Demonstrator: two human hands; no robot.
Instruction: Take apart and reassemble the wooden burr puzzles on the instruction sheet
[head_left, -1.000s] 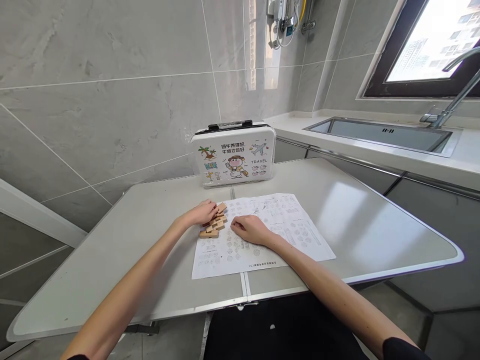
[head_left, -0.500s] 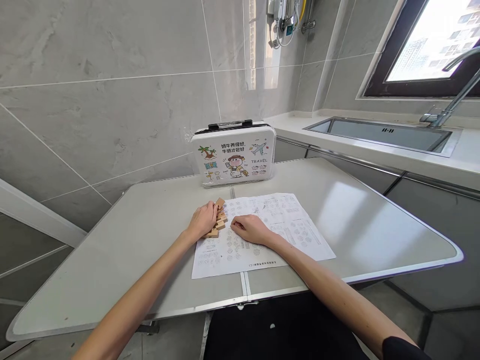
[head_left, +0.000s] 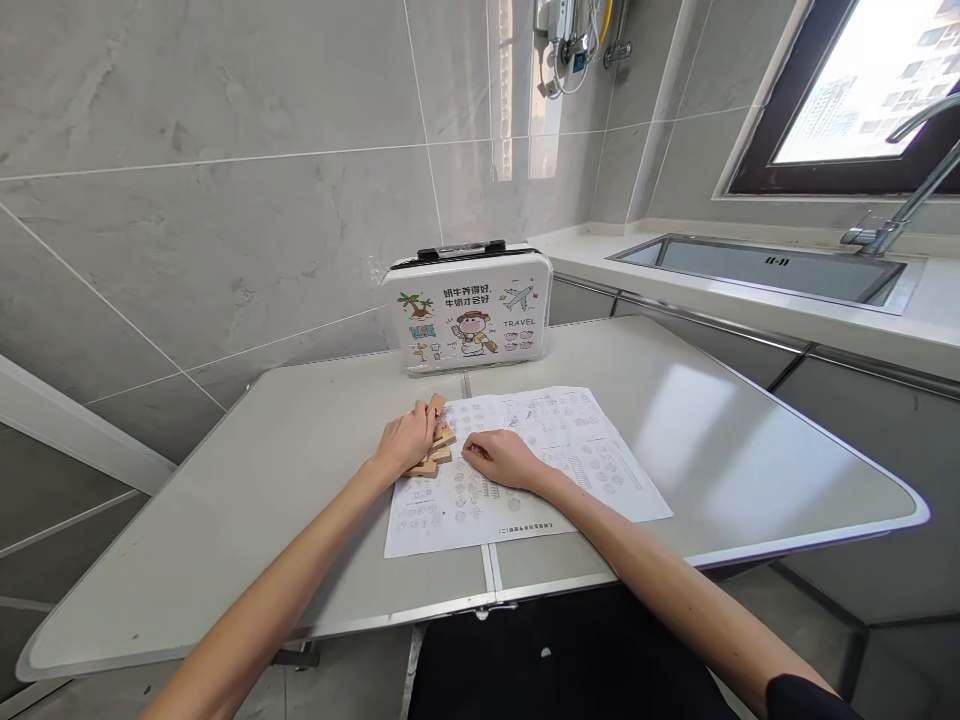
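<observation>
Since a second ago our left hand has slid down from the top of the wooden blocks and come in over their left side; over the last half second it has barely shifted. We judge from this that the pile is being gathered and steadied rather than taken apart — though we name no more than that.

At centre frame the left hand lies curled against the blocks, fingers bent round their left edge and resting on them; whether it truly grips one piece or only presses against the heap, we cannot tell. The blocks sit in a small loose stack on the upper left corner of the printed sheet, which lies flat on the grey folding table.

Our right hand rests just right of the blocks, loosely curled with the fingertips down on the paper — holding nothing, not touching the wood as far as we see.

Behind, upper centre, the white illustrated case stands upright against the tiled wall; the sink lies at upper right.
</observation>
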